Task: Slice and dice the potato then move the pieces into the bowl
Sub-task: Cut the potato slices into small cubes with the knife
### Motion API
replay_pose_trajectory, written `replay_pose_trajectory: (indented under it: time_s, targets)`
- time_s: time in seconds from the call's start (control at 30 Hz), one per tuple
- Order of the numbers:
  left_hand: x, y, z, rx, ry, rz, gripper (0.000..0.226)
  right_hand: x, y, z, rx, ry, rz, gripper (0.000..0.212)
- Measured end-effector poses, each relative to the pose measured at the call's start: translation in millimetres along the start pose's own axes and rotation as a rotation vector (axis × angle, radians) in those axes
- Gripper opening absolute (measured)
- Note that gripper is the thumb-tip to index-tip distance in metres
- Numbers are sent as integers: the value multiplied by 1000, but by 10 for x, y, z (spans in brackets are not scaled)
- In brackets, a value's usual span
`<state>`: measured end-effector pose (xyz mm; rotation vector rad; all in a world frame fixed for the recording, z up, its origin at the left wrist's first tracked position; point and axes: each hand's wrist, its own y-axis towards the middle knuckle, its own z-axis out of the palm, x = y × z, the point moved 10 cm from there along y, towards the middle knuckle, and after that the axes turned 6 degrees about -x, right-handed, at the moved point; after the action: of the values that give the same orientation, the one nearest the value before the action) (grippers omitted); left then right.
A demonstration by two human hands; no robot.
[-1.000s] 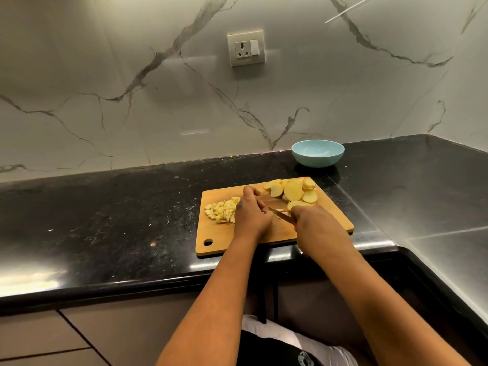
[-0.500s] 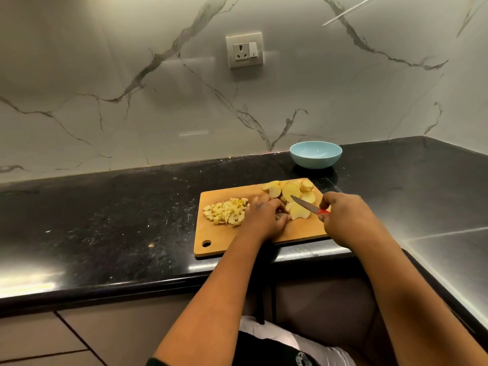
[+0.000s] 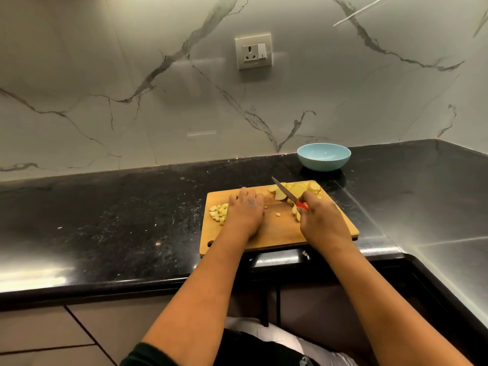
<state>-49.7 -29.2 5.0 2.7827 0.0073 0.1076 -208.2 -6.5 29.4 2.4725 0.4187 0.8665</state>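
Left hand (image 3: 245,212) is lying flat, fingers extended, herding potato dice (image 3: 219,213) leftward; right hand (image 3: 320,220) is gripping the red-handled knife (image 3: 289,194), blade lifted beyond its fingers over potato slices (image 3: 297,190).

- The board (image 3: 280,231) lies on the counter (image 3: 105,220), at its front edge.
- Dice (image 3: 219,213) lie on the board's left part.
- Slices (image 3: 297,191) lie at the board's back right.
- One small piece (image 3: 278,214) lies mid-board.
- The bowl (image 3: 323,156) stands behind the board, on the counter.
- The socket (image 3: 253,51) sits on the wall behind the board.
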Motion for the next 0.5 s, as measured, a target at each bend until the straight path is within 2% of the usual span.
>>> replay_pose_trajectory:
  time_s: [0.17, 0.33, 0.4, 0.5]
  targets:
    - [252, -27, -173, -222, -151, -108, 23, 67, 28, 63, -82, 45, -98, 9]
    - [264, -20, -330, -351, -199, -118, 30, 17, -15, -14, -237, 160, -158, 12]
    - [296, -37, -437, -443, -165, -152, 21, -29, -8, -52, -276, 194, -133, 12]
    - [270, -20, -469, -432, -32, -172, 34, -79, 9, -47, -284, 206, -97, 12]
